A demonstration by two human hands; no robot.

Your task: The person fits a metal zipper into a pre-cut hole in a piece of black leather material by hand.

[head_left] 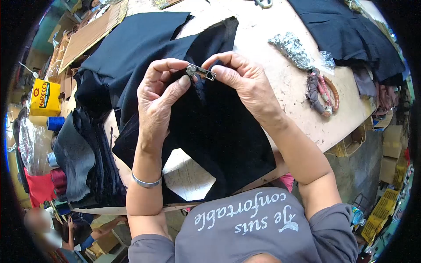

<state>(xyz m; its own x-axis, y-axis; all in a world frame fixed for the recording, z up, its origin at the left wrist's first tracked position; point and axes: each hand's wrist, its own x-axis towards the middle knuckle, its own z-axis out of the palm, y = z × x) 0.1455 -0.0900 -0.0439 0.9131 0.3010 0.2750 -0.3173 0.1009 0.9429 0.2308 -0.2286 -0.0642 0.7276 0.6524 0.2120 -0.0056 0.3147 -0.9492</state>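
Observation:
A metal zipper pull (202, 71) with a round end and a rectangular loop is held up between my two hands. My left hand (158, 85) is closed, pinching its round end between thumb and index finger. My right hand (242, 78) pinches the loop end, where a short dark strip shows at the fingertips. Below the pull hangs a row of dark zipper teeth (198, 91). Behind and beneath the hands spreads a black fabric piece (219, 131), with a wide gap in it near the table's front edge.
Stacked dark fabric pieces (74, 153) lie at left, near thread spools (55, 123) and a yellow box (45, 97). On the right of the pale table (258, 57) are a foil-wrapped bundle (291, 50) and more dark cloth (346, 39). Another person (52, 228) sits at lower left.

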